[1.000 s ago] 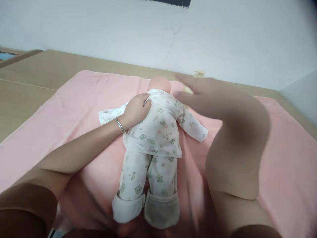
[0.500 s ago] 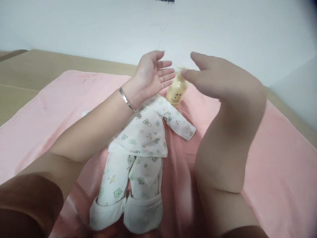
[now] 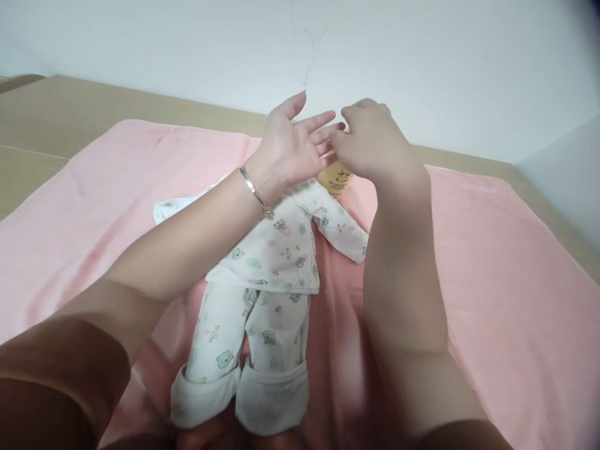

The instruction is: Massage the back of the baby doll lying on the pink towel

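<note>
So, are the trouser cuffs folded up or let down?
Folded up: the cuffs are wide, plain white bands turned back over the patterned trouser legs.

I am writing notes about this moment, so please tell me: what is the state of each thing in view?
Left hand: open, palm showing.
Right hand: fingers bent, grip unclear.
Yellow bottle: partly hidden, top not visible.
Printed baby top: worn, sleeves spread.
Printed baby pants: worn, cuffs folded up.
Pink blanket: spread out, wrinkled.
Silver bracelet: worn on left wrist.
</note>
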The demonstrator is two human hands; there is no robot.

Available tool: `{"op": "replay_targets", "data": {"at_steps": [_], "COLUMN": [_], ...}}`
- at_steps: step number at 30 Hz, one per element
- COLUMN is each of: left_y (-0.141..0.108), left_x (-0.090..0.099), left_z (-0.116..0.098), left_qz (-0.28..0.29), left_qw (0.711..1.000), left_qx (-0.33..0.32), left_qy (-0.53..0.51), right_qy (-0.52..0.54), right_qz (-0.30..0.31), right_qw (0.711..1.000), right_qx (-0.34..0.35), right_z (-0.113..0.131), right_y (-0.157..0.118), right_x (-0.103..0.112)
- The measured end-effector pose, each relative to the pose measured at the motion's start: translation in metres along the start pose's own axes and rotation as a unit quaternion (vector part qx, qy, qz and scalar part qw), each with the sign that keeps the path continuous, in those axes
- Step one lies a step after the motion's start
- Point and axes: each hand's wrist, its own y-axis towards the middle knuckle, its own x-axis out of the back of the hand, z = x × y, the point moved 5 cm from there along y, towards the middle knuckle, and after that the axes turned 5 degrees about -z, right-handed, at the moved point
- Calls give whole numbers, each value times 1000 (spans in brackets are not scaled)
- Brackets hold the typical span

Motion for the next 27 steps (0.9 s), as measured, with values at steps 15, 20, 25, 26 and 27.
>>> {"op": "replay_targets", "data": {"at_steps": [15,20,25,26,27], "left_y": [-83,-103,-113,-115,-117], "left_x": [46,39,39,39,39], "left_z": [-9,-22,-16,-14,-13], "left_qz": [-5,19,13,12,13], "left_qw": [994,995,996,995,993], "left_qx": [68,57,85,99,110], "left_qy": [-80,-82,7,23,34], "right_qy": [-251,-329,-297,-292,-290], "right_qz": [-59,-47,-25,-18,-11], "right_qw": [961,940,946,946,945], "right_qx": [-99,-80,-129,-142,-151], "right_z": [16,23,28,27,26], "right_y": [-3,-2,-5,-5,-6], "right_x": [-22,-31,-32,-33,-33]}}
